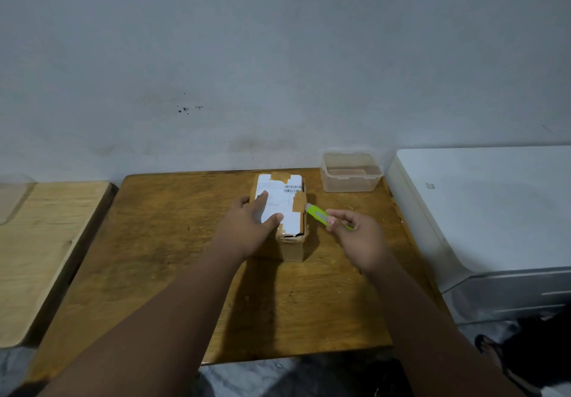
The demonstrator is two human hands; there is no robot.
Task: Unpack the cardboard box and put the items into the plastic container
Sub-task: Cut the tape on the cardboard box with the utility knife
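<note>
A small cardboard box point(289, 208) with a white shipping label and brown tape stands on the wooden table point(173, 260). My left hand point(247, 226) lies flat on the box's top left side, pressing on it. My right hand point(358, 236) grips a lime-green utility knife point(319, 214) whose tip touches the taped right edge of the box. A clear plastic container point(350, 172), open and empty, stands at the table's back right corner.
A white appliance point(482, 205) stands against the table's right side. A lighter wooden board point(43, 242) lies to the left. A grey wall point(278, 56) rises right behind the table. A foot in a sandal point(491, 350) shows at the lower right.
</note>
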